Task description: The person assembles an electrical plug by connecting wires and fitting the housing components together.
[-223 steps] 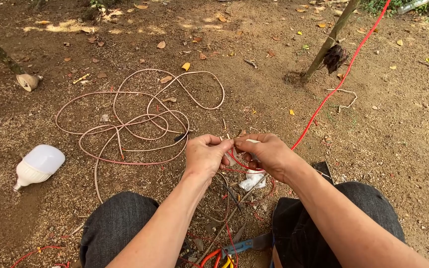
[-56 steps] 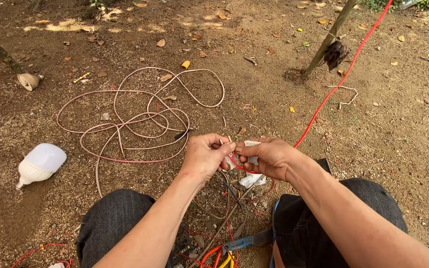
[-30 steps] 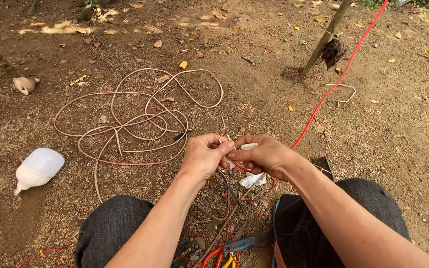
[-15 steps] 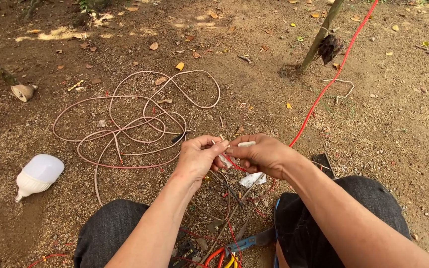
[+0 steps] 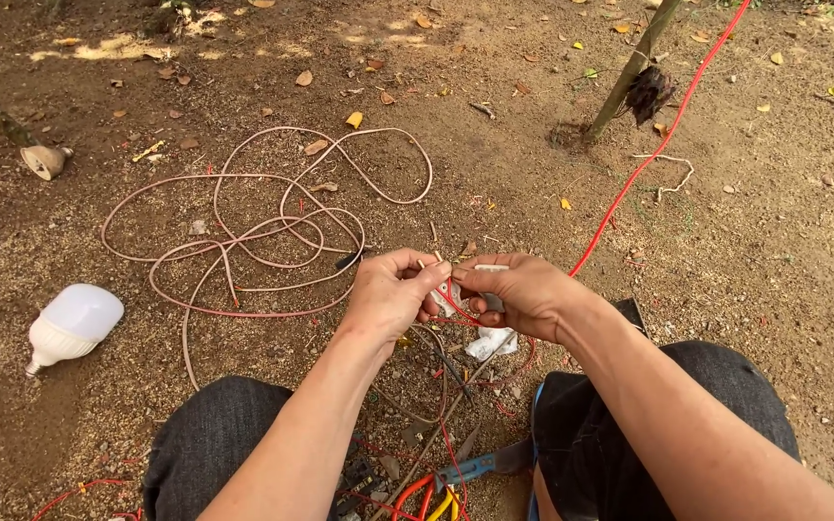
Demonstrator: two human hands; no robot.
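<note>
I squat over bare dirt, both hands meeting in front of my knees. My left hand point(image 5: 393, 289) pinches the stripped end of a thin red wire point(image 5: 448, 297) between thumb and fingers. My right hand point(image 5: 523, 289) is closed around a small white fitting point(image 5: 487, 269) and the same red wire, fingertips touching the left hand's. A long red cable point(image 5: 668, 135) runs from my hands up to the far right. A crumpled white scrap point(image 5: 490, 342) lies on the ground just below my hands.
A tangled coil of pink cable point(image 5: 263, 222) lies ahead on the left. A large white bulb point(image 5: 71, 324) rests at left. A thin tree stem point(image 5: 625, 77) stands at upper right. Blue-handled pliers point(image 5: 480, 467) and loose wires lie between my knees.
The camera has dipped and shifted slightly. My hands stay together on the red wire, with only small finger movements.
</note>
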